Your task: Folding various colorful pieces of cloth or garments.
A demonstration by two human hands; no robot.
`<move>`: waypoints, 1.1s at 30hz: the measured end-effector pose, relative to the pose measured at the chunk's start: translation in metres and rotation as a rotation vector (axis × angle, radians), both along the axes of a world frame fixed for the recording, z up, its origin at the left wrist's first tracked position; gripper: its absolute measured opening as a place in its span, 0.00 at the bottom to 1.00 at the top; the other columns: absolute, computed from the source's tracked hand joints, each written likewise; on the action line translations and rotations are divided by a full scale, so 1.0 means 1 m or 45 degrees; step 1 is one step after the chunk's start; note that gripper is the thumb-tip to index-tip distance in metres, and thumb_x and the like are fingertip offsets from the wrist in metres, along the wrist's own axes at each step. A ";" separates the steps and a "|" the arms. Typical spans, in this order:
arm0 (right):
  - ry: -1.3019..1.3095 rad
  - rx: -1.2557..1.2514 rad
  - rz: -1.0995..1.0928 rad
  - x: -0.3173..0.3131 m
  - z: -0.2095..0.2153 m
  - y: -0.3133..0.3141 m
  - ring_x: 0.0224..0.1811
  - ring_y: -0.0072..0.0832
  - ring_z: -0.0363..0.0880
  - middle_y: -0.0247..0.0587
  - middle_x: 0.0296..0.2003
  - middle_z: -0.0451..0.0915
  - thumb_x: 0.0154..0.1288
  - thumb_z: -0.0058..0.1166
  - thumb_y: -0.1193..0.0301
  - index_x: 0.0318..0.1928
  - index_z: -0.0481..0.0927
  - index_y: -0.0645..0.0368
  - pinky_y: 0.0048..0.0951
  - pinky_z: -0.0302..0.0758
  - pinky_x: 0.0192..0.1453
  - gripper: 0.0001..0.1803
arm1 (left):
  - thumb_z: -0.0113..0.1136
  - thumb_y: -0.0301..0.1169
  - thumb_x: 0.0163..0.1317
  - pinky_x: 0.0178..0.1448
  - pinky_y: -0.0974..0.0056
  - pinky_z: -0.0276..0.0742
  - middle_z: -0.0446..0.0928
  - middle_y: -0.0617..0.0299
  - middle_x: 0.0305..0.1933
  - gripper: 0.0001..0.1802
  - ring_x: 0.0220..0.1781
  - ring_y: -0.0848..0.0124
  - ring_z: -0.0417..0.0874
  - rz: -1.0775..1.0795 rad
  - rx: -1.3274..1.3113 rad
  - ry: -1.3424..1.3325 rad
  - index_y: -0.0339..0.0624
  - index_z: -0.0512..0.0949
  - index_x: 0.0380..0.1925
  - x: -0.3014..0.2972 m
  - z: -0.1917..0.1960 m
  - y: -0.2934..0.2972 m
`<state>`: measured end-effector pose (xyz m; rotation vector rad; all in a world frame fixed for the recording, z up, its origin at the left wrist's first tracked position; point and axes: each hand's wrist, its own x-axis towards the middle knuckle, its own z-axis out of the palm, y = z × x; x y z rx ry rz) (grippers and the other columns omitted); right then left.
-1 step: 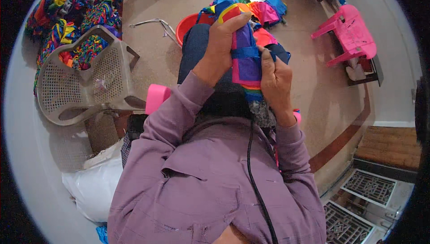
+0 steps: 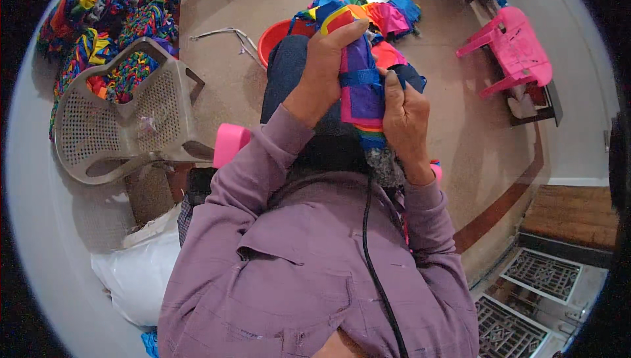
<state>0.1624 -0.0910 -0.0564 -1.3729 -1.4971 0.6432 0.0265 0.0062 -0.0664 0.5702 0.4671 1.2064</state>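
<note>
A flat folded bundle of rainbow-coloured fabric (image 2: 360, 105), mostly purple with a magenta edge, lies over my lap. Around its middle runs a blue strap (image 2: 360, 77). My left hand (image 2: 327, 62) is closed round the bundle's upper left side, thumb across the red and yellow part. At the right edge, my right hand (image 2: 404, 111) is closed, thumb up, pinching where the strap comes round; the strap's end is mostly hidden there. Beyond the hands lies more bright fabric (image 2: 391, 18). Grey fuzzy material (image 2: 382, 164) shows below the bundle.
A red tub (image 2: 268, 41) stands beyond my knee. To the left are a grey plastic chair (image 2: 141, 118), heaps of multicoloured fabric (image 2: 148, 23) and a white sack (image 2: 138, 279). A pink plastic stool (image 2: 516, 46) is at the far right. A black cable (image 2: 373, 253) runs down my shirt.
My right thumb and fingers have shifted slightly at the strap, and a dark blue bit beside the thumb no longer shows. The left hand and bundle stay put.
</note>
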 end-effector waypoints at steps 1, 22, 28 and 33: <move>-0.074 -0.016 -0.055 0.002 0.001 0.001 0.36 0.15 0.74 0.26 0.32 0.80 0.84 0.48 0.60 0.53 0.86 0.67 0.24 0.73 0.40 0.21 | 0.69 0.34 0.66 0.39 0.67 0.84 0.83 0.65 0.36 0.10 0.34 0.73 0.86 0.010 -0.002 -0.020 0.46 0.81 0.44 0.002 -0.001 0.000; -0.683 0.199 -0.158 0.002 -0.013 0.016 0.22 0.44 0.79 0.51 0.23 0.82 0.79 0.53 0.63 0.38 0.85 0.65 0.43 0.70 0.28 0.18 | 0.75 0.26 0.61 0.48 0.66 0.84 0.84 0.68 0.43 0.16 0.43 0.76 0.86 0.240 0.034 0.041 0.44 0.82 0.48 0.021 -0.020 0.005; -0.677 0.080 -0.014 -0.011 -0.012 0.004 0.43 0.60 0.83 0.62 0.39 0.84 0.71 0.60 0.64 0.55 0.79 0.66 0.49 0.79 0.44 0.20 | 0.78 0.26 0.58 0.49 0.66 0.84 0.84 0.68 0.45 0.20 0.44 0.75 0.86 0.324 -0.014 0.087 0.43 0.81 0.49 0.023 -0.030 0.008; -0.867 -0.105 -0.001 -0.015 -0.009 -0.003 0.54 0.62 0.81 0.66 0.52 0.80 0.65 0.63 0.63 0.66 0.69 0.66 0.53 0.79 0.56 0.34 | 0.79 0.27 0.58 0.50 0.66 0.84 0.84 0.67 0.46 0.21 0.45 0.74 0.86 0.374 0.014 0.053 0.43 0.81 0.50 0.026 -0.037 0.010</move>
